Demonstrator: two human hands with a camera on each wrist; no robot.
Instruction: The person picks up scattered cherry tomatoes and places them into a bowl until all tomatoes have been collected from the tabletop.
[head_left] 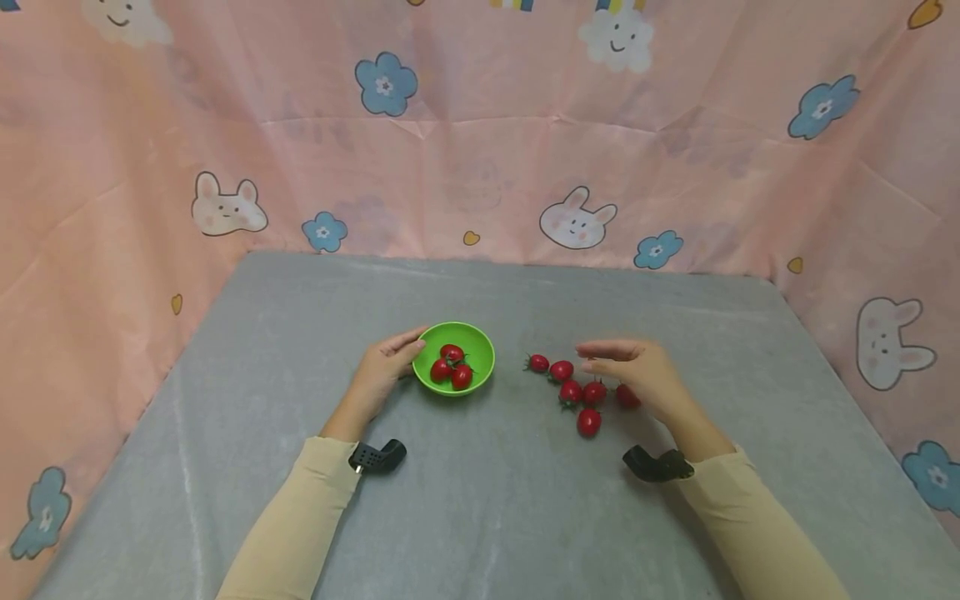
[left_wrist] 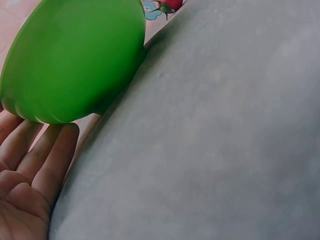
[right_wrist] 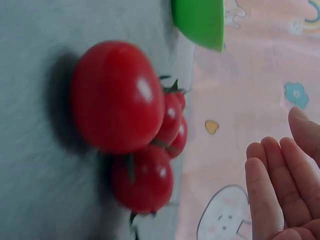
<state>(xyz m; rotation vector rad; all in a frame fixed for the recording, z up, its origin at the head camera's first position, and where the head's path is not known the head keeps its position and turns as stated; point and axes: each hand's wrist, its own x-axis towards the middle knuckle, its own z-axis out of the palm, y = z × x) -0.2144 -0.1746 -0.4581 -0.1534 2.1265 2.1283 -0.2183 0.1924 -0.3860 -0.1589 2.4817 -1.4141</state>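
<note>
A small green bowl (head_left: 481,372) stands left of the middle of the table, with three cherry tomatoes (head_left: 461,377) in it. My left hand (head_left: 377,375) holds the bowl from its left side, thumb at the rim and fingers against the outer wall, as the left wrist view also shows. Several cherry tomatoes with green stems lie loose to the right of the bowl, one of them (head_left: 588,422) nearest me. Over their right side hovers my right hand (head_left: 645,375), its fingers fairly straight, thumb apart and nothing in its grasp. It partly covers the rightmost tomato (head_left: 627,397).
The grey table (head_left: 480,517) reaches back to a pink patterned cloth (head_left: 465,167), which also hangs along both sides. A black wrist camera (head_left: 377,457) sticks out from the left sleeve, and another black camera (head_left: 658,465) from the right.
</note>
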